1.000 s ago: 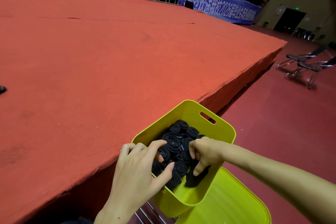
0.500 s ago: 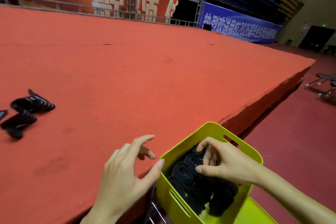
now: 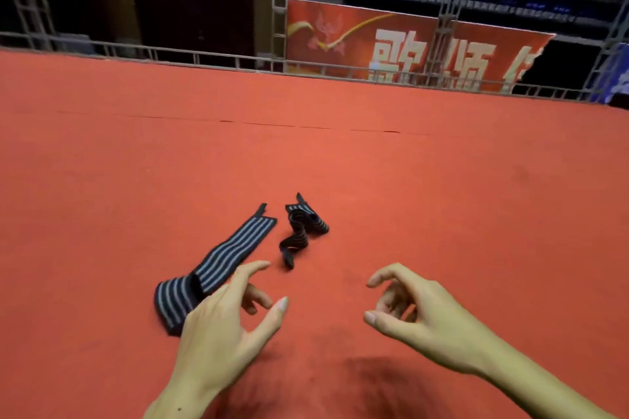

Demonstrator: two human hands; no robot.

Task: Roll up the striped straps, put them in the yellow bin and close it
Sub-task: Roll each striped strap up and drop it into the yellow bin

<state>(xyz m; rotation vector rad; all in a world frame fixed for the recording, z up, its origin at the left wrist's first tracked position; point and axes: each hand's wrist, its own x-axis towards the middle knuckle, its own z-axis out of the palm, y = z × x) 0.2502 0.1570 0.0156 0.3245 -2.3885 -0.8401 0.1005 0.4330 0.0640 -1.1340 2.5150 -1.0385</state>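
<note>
Both hands hover empty, fingers loosely spread: left hand [image 3: 218,326], right hand [image 3: 422,309]. 2 striped straps [image 3: 235,245] lie unrolled on the red carpet [image 3: 442,197] ahead; flatten 1, then roll tightly.

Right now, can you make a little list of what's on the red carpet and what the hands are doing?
surface: red carpet
flat strap: striped, laid out long, near end folded
crumpled strap: twisted, just right of the flat one
left hand: open, empty, partly over the flat strap
right hand: loosely curled, empty
yellow bin: not in view
</note>
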